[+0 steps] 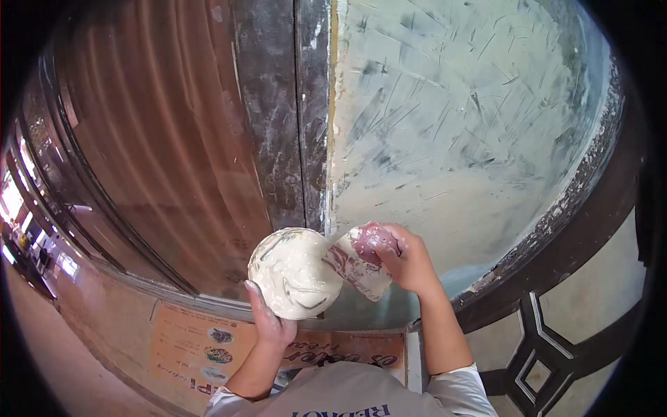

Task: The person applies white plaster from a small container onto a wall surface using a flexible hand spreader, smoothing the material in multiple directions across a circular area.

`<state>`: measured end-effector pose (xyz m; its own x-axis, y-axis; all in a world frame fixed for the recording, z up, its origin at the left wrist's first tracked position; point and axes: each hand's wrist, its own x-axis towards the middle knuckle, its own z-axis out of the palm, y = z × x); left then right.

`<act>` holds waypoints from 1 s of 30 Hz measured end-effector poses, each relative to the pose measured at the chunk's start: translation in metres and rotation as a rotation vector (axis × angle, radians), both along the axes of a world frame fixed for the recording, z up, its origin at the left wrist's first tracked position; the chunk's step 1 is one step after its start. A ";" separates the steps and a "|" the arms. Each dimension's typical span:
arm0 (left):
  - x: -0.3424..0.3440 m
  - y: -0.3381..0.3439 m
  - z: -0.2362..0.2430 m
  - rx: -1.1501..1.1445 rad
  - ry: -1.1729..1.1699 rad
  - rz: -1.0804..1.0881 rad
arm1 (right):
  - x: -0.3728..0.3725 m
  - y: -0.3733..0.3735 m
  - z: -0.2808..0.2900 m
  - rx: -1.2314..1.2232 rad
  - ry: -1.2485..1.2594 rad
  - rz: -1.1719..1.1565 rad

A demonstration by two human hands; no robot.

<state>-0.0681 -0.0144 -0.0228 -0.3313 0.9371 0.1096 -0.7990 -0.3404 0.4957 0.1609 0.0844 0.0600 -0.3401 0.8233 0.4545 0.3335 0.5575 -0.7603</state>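
My left hand (267,316) is wrapped round the lower left side of a round bowl (252,263), its thumb up by the rim. Thick white paste (295,274) with swirl marks fills the bowl. In my right hand (410,260) I grip a flat, reddish putty spreader (363,251) smeared with the same paste. The spreader's left edge is at the bowl's right rim; I cannot tell whether they touch. Both hands have white smears. Ahead on the right stands a wall panel (445,104) covered in pale, streaky paste with dark patches.
Left of the panel are a dark, paste-spotted frame (278,118) and brown glass (153,125) with folds showing in it. A printed orange banner (180,340) lies low at the left. Dark lattice woodwork (549,347) stands at the lower right.
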 end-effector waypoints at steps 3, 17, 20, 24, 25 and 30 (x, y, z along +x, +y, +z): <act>-0.004 -0.003 -0.003 0.008 0.055 0.043 | -0.002 0.001 0.002 -0.117 0.141 -0.033; -0.001 -0.005 -0.004 -0.004 -0.070 0.014 | -0.002 -0.002 0.002 -0.033 0.073 0.012; -0.003 -0.006 -0.009 -0.014 -0.057 -0.010 | 0.003 -0.008 0.005 -0.081 0.168 0.006; 0.002 -0.007 -0.012 -0.090 -0.087 -0.099 | 0.004 -0.022 0.007 -0.101 0.060 0.132; 0.003 -0.007 -0.014 -0.091 -0.090 -0.099 | 0.002 -0.023 0.008 -0.104 -0.009 0.111; 0.003 -0.011 -0.022 -0.102 -0.106 -0.144 | 0.005 -0.021 0.009 -0.039 -0.059 -0.021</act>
<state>-0.0650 -0.0249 -0.0452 -0.1975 0.9802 -0.0163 -0.8853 -0.1712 0.4324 0.1656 0.0631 0.0686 -0.3479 0.8471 0.4016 0.3900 0.5204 -0.7597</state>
